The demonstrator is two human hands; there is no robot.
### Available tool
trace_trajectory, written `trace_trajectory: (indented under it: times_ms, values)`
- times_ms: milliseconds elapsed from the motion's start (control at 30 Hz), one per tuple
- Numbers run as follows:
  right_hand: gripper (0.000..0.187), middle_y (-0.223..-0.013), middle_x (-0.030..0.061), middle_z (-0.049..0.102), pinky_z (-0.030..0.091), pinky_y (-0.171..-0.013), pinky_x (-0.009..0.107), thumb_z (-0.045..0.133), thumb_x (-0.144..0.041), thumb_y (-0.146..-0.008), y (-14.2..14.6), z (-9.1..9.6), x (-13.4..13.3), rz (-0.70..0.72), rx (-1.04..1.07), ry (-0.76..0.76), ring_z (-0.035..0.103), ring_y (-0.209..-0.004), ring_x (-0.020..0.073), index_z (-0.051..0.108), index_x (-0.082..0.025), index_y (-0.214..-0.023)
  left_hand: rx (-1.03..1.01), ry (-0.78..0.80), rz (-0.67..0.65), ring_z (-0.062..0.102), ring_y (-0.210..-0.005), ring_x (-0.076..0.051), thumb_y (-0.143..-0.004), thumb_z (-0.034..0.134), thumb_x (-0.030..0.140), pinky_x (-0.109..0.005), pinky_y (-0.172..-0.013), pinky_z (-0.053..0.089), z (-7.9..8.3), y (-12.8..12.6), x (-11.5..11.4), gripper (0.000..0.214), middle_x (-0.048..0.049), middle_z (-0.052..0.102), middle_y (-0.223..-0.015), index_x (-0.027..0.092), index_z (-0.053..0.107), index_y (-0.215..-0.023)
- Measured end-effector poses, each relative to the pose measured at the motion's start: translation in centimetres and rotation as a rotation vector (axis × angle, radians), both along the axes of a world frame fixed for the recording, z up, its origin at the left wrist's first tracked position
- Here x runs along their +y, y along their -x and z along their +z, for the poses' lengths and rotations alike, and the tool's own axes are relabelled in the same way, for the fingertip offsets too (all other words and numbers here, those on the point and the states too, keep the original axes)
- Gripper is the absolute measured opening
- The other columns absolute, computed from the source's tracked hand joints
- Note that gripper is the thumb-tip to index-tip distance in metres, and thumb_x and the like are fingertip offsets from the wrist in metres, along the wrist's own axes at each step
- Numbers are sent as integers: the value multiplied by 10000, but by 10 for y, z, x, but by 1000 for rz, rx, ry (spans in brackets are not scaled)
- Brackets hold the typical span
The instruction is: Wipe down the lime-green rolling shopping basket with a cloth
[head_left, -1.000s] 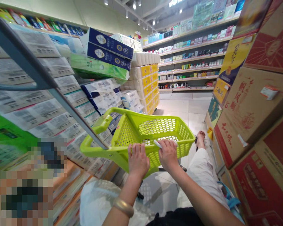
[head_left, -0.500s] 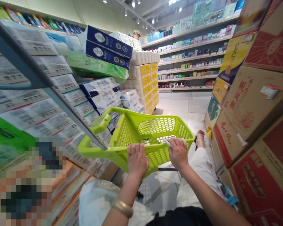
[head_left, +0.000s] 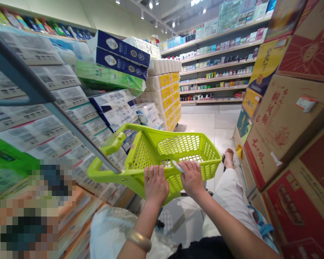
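Note:
A bright green plastic shopping basket cart (head_left: 140,180) with perforated walls stands before me, nothing visible inside it. My left hand (head_left: 157,183) is closed over its near rim, fingers hooked across the top. Just to the right, my right hand (head_left: 192,178) presses on the same rim with its fingers closed round a white, folded piece that looks like a cloth or tissue (head_left: 178,166). Most of that white piece is hidden under the fingers. A long grey metal handle (head_left: 82,135) slants from the basket up to the left.
Stacked tissue packs (head_left: 121,52) line the left side. Cardboard cartons (head_left: 280,111) are piled on the right, beside my outstretched leg (head_left: 226,194). Shelves of small boxed goods (head_left: 216,64) stand at the back, beyond the tiled floor (head_left: 197,124). A blurred-out patch covers the lower left.
My right hand has slid left along the rim with the white piece, closer to my left hand. My left hand keeps its place on the rim.

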State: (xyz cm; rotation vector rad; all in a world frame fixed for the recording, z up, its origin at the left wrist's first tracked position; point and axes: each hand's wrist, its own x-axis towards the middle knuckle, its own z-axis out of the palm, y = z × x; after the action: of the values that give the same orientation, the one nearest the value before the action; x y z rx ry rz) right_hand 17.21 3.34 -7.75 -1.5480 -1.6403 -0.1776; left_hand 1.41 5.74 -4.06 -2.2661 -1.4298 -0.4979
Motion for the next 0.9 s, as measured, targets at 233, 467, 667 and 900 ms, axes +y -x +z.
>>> trace_trajectory:
  times_ms: [233,467,667,900]
  values:
    - [340,-1105,60,606,262,-1072,408,464,-87,-801,-38,-12,-4,-246,11,-39,465,-1124,233,610,-218,-1079,-20,12,5,431,-1170,-299,-703,579,181,-513,-1135,216,-3,-4,0,494,-122,543,-1109,138,522,-1192]
    - [419,-1075,52,603,268,-1068,405,485,-75,-766,21,2,7,-19,40,-30,468,-1074,224,587,-226,-1143,-25,-7,8,440,-1152,-293,-709,574,178,-509,-1128,224,-4,-5,0,472,-115,543,-1097,138,524,-1177]
    - [445,-1085,33,614,287,-1044,363,489,-63,-773,11,2,4,33,-9,-17,484,-1065,201,592,-252,-1162,-27,3,-7,432,-1165,-283,-700,575,172,-519,-1128,221,-5,-1,1,495,-113,542,-1107,151,508,-1190]
    - [346,-1080,60,623,251,-1073,420,452,-80,-798,-46,-13,-2,-251,13,-34,482,-1092,233,626,-222,-1061,-29,-9,-6,423,-1181,-294,-696,579,183,-523,-1134,206,-8,-6,1,514,-123,544,-1111,139,507,-1203]
